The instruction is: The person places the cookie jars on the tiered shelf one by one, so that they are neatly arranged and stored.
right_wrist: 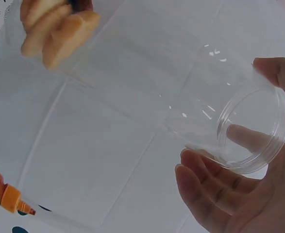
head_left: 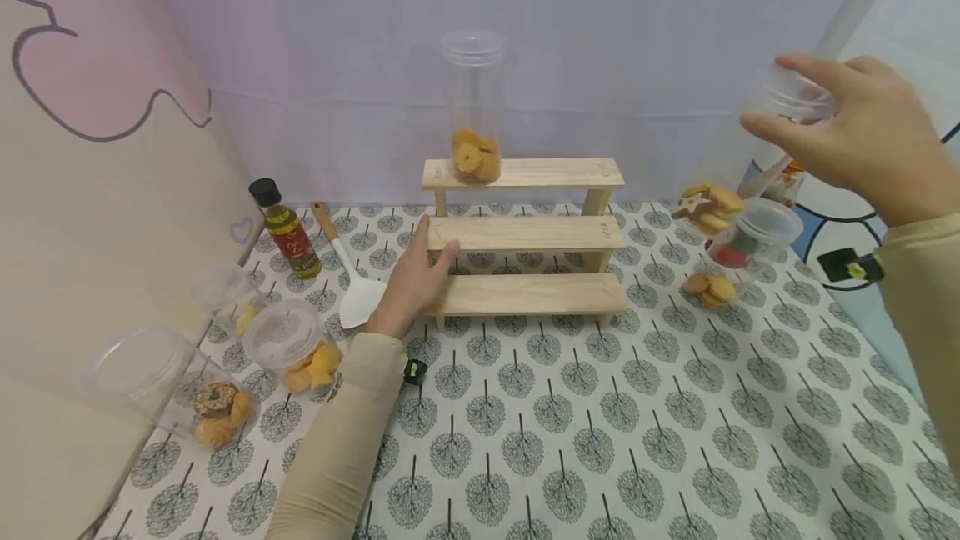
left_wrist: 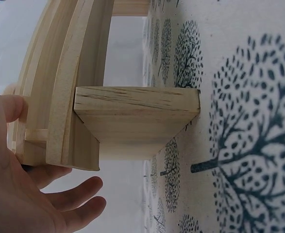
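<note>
My right hand [head_left: 862,127] holds a tall clear jar [right_wrist: 251,131] by its lidded end, with thumb and fingers spread round it. The jar is raised and tilted, and cookies [head_left: 711,208] lie at its far end. At the left end of a three-step wooden shelf [head_left: 525,294], my left hand [head_left: 415,282] grips the middle step; in the left wrist view its thumb [left_wrist: 13,108] lies against the wood and the other fingers reach round the end. Another tall clear jar [head_left: 474,98], cookies at its bottom, stands upright on the top step's left part.
Left of the shelf are an oil bottle [head_left: 287,232], a white spatula [head_left: 362,297] and several clear jars with cookies, including a short jar [head_left: 288,340] and a tall jar [head_left: 161,373]. Below the raised jar stands a lidded jar [head_left: 765,223]. An orange-capped bottle [right_wrist: 10,198] is nearby.
</note>
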Tool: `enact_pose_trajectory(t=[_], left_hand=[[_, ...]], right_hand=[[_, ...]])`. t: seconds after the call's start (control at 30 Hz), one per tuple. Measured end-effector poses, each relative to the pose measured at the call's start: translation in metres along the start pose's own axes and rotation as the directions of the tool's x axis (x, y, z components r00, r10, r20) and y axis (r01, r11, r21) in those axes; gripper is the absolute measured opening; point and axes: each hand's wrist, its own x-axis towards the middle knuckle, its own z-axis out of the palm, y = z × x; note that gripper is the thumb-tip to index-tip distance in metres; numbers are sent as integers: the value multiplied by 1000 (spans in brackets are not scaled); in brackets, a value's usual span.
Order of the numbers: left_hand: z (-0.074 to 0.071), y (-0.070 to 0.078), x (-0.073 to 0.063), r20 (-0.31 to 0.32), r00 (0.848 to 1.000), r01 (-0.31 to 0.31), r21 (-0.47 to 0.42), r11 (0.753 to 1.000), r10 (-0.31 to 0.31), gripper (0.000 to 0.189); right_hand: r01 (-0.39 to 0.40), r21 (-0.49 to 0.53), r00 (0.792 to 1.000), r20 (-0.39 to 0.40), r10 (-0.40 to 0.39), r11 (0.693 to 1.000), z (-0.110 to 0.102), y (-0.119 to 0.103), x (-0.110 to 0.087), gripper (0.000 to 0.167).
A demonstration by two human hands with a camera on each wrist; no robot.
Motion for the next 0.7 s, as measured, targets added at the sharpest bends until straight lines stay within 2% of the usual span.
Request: enact_pose_trajectory(t=[0.23, 0.43, 0.53, 0.7], left_hand=[[2, 3, 0, -1, 1000, -21, 12, 1000, 21, 86], [2, 5, 0, -2, 1000, -20, 11, 1000, 20, 87], [1, 6, -1, -4, 1000, -12, 4, 1000, 12, 87], [1, 6, -1, -2, 1000, -5, 5, 1000, 5, 87]], right_hand=[[76, 47, 996, 45, -78, 996, 5, -26, 29, 80], [143, 20, 987, 66, -144, 990, 10, -51, 53, 81], [154, -2, 986, 68, -153, 988, 15, -64, 65, 82], [129, 12, 988, 90, -129, 992, 29, -81, 77, 82]])
